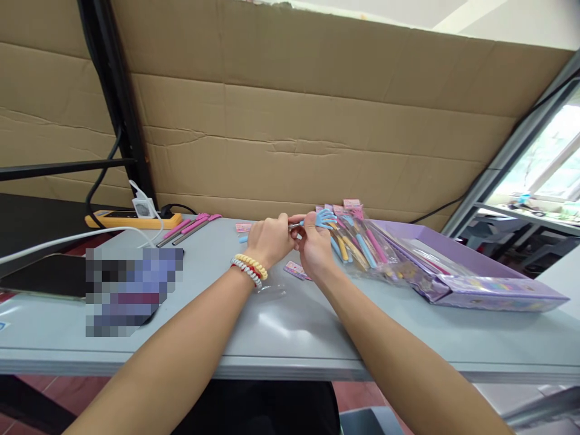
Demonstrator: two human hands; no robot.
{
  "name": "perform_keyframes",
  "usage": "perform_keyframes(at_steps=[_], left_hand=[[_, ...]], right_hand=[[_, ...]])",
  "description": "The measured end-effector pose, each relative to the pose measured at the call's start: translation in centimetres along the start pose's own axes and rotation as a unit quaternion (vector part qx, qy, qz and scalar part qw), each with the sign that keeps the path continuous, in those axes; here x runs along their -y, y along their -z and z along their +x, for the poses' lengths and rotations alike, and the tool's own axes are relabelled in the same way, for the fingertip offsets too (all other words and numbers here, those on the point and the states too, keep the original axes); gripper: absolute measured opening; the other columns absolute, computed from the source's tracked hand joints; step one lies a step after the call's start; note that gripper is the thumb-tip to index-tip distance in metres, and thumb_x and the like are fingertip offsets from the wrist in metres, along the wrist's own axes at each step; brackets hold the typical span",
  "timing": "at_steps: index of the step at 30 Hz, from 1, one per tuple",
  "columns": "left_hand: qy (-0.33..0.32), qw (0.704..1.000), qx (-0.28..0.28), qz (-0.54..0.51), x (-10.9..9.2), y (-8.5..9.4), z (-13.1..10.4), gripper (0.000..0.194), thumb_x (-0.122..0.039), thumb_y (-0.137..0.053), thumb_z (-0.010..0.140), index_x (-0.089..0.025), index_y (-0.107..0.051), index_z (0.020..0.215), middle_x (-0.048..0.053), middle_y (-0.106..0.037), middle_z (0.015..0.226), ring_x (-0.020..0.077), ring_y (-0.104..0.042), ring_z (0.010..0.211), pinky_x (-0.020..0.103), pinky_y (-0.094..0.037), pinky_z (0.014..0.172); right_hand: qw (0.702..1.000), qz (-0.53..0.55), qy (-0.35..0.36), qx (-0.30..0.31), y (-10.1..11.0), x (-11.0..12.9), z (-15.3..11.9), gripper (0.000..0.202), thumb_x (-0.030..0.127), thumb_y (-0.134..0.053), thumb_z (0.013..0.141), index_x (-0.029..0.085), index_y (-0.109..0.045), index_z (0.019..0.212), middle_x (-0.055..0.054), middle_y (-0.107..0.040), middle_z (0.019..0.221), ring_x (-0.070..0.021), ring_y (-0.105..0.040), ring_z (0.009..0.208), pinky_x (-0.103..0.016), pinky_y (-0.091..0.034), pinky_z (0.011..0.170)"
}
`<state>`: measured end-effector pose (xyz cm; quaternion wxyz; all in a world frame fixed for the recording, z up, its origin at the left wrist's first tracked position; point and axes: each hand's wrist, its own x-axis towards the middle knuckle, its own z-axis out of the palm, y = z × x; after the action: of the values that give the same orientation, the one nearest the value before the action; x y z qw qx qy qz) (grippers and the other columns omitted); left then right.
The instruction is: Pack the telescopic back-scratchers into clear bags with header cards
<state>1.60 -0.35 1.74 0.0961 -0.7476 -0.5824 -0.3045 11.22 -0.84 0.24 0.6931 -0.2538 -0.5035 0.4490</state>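
Observation:
Both hands meet over the middle of the table around a back scratcher with a light-blue, hand-shaped head (325, 218) and a metal rod. My left hand (270, 237) is closed round the rod, and a blue handle end (243, 239) shows at its left. Just below the head, my right hand (316, 248) pinches the scratcher between thumb and fingers. Under the hands lie a small printed card (295, 269) and a clear plastic wrapper (272, 290). Several wrapped back scratchers (362, 241) in blue, yellow and pink lie piled to the right.
An open purple box (498, 292) stands at the right, with plastic-wrapped items in it. Pink scratchers (189, 228) lie at the back left beside a yellow power strip (136, 221). A dark phone (45, 275) and a blurred-out item (136, 293) lie left. Cardboard (294, 121) walls the back.

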Motion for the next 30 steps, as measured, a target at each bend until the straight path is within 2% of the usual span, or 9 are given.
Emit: perform_keyframes(at_steps=[3,6,10,13,16,18,20,25,30], left_hand=[[-0.012,1.0,-0.011,0.003,0.8,-0.4,0.6,0.025,-0.034,-0.044,0.082,-0.022,-0.064,0.09,0.007,-0.071,0.079,0.0254,-0.067,0.08,0.032,-0.044,0.066],[0.006,0.999,-0.022,0.028,2.5,-0.9,1.3,0.026,-0.033,-0.043,0.081,-0.022,-0.067,0.083,0.008,-0.071,0.077,0.0255,-0.067,0.079,0.032,-0.042,0.064],[0.025,0.999,-0.011,0.041,5.1,-1.2,1.8,0.026,-0.033,-0.045,0.079,-0.024,-0.069,0.079,0.007,-0.071,0.075,0.0251,-0.066,0.077,0.032,-0.039,0.06],[0.019,0.999,-0.019,0.047,6.2,-1.3,2.1,0.027,-0.033,-0.044,0.079,-0.025,-0.07,0.082,0.006,-0.071,0.076,0.0244,-0.066,0.077,0.032,-0.038,0.06],[0.027,0.998,-0.015,0.062,6.7,-1.5,2.1,0.027,-0.032,-0.044,0.078,-0.024,-0.07,0.08,0.007,-0.072,0.077,0.0247,-0.065,0.076,0.033,-0.038,0.06],[0.037,0.997,-0.007,0.073,7.0,-1.6,2.1,0.027,-0.031,-0.044,0.077,-0.023,-0.069,0.079,0.008,-0.072,0.078,0.0253,-0.065,0.077,0.033,-0.037,0.06],[0.039,0.996,-0.002,0.083,7.5,-1.6,2.1,0.026,-0.031,-0.045,0.076,-0.022,-0.069,0.078,0.008,-0.072,0.079,0.0256,-0.065,0.078,0.034,-0.037,0.061],[0.039,0.993,-0.015,0.108,9.4,-1.9,2.2,0.024,-0.027,-0.045,0.075,-0.02,-0.069,0.076,0.01,-0.071,0.078,0.0257,-0.063,0.082,0.038,-0.038,0.075],[0.083,0.988,-0.037,0.128,11.2,-2.2,2.5,0.024,-0.023,-0.046,0.074,-0.019,-0.069,0.079,0.012,-0.07,0.082,0.0282,-0.059,0.089,0.04,-0.035,0.079]], right_hand=[[1.0,-0.018,0.01,-0.02,0.0,0.6,0.2,0.048,0.063,-0.07,0.064,0.016,-0.063,0.068,-0.002,-0.057,0.064,-0.0078,-0.045,0.051,-0.019,-0.029,0.037],[0.997,-0.014,0.046,-0.062,0.6,2.2,0.7,0.047,0.062,-0.069,0.066,0.015,-0.065,0.072,-0.003,-0.062,0.072,-0.0064,-0.045,0.049,-0.018,-0.029,0.037],[0.979,0.012,0.11,-0.171,2.5,5.3,1.9,0.046,0.058,-0.065,0.073,0.013,-0.061,0.066,-0.002,-0.059,0.065,-0.0052,-0.043,0.046,-0.018,-0.028,0.037],[0.965,0.019,0.153,-0.212,4.1,7.5,2.8,0.047,0.054,-0.054,0.085,0.013,-0.058,0.061,-0.003,-0.057,0.06,-0.0054,-0.042,0.043,-0.019,-0.028,0.038],[0.937,0.054,0.155,-0.307,6.0,9.5,3.4,0.054,0.045,-0.033,0.096,0.014,-0.052,0.056,-0.002,-0.052,0.055,-0.007,-0.042,0.041,-0.022,-0.026,0.037],[0.906,0.085,0.148,-0.386,7.5,10.7,3.7,0.056,0.042,-0.029,0.098,0.015,-0.048,0.053,-0.001,-0.046,0.051,-0.0066,-0.042,0.04,-0.022,-0.022,0.037],[0.88,0.117,0.136,-0.44,9.3,11.8,3.7,0.056,0.043,-0.028,0.098,0.016,-0.042,0.05,0.001,-0.041,0.049,-0.0055,-0.037,0.038,-0.021,-0.017,0.037],[0.825,0.204,0.134,-0.509,13.7,13.6,3.1,0.056,0.045,-0.027,0.097,0.018,-0.031,0.049,0.005,-0.03,0.049,-0.0038,-0.025,0.036,-0.018,-0.013,0.036],[0.797,0.213,0.148,-0.545,15.4,14.3,2.4,0.054,0.045,-0.026,0.097,0.018,-0.029,0.05,0.005,-0.029,0.053,-0.0045,-0.026,0.037,-0.018,-0.014,0.035]])
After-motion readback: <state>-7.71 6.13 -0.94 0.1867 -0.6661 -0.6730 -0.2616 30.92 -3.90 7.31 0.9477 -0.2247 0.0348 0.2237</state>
